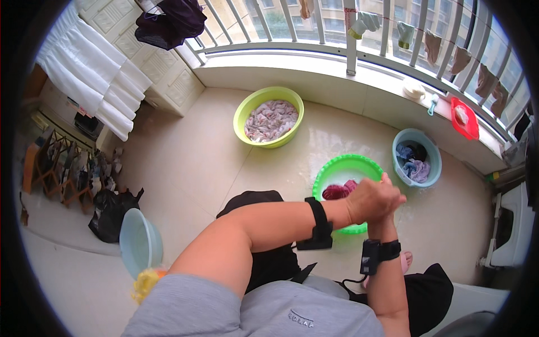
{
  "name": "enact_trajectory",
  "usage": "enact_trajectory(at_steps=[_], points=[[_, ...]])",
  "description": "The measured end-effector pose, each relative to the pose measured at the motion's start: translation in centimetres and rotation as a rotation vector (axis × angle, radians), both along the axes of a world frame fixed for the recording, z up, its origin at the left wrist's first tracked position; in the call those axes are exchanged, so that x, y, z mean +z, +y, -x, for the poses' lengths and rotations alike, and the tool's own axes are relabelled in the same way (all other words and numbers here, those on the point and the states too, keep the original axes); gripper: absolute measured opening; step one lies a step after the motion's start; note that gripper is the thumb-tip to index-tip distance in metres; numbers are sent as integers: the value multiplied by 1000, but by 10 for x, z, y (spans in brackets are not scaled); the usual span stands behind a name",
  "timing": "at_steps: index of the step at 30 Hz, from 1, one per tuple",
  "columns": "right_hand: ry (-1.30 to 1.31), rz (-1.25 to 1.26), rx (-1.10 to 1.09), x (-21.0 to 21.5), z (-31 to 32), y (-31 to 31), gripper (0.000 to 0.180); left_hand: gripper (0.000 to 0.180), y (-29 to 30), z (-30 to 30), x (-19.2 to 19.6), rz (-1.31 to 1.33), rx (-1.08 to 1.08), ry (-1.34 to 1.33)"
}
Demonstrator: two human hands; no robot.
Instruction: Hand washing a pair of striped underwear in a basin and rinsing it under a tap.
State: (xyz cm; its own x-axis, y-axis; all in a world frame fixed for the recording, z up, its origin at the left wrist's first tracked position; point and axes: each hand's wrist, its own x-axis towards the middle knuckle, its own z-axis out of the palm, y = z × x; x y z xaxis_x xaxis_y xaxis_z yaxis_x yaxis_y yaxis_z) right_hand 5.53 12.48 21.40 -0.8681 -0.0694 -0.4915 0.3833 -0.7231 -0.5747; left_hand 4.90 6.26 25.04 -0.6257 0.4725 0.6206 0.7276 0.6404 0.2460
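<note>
My left hand (365, 200) and my right hand (391, 200) are pressed together above the right side of a bright green basin (320, 178). Both look closed, the fingers folded against each other, and whatever lies between them is hidden. A dark red cloth (336, 192) shows in the basin just left of my left hand; I cannot tell whether it is joined to what the hands hold. Whitish water (351, 167) fills the basin around the cloth. Black bands with small devices sit on both of my forearms.
Beyond stands a yellow-green basin (240, 121) of pale patterned cloth. To the right, a light blue basin (435, 163) holds blue and lilac clothes. A pale blue tub (135, 241) and black bag (109, 216) are left. On the ledge lie a brush (433, 104) and red basin (470, 126).
</note>
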Motion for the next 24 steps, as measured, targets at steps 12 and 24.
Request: enact_trajectory(at_steps=[12,24], points=[[89,15,-29,39,-1,-1,34,27,-58,58,-33,-155,271,-254],[420,49,57,39,14,69,13,25,-85,46,47,-536,-184,-1511]])
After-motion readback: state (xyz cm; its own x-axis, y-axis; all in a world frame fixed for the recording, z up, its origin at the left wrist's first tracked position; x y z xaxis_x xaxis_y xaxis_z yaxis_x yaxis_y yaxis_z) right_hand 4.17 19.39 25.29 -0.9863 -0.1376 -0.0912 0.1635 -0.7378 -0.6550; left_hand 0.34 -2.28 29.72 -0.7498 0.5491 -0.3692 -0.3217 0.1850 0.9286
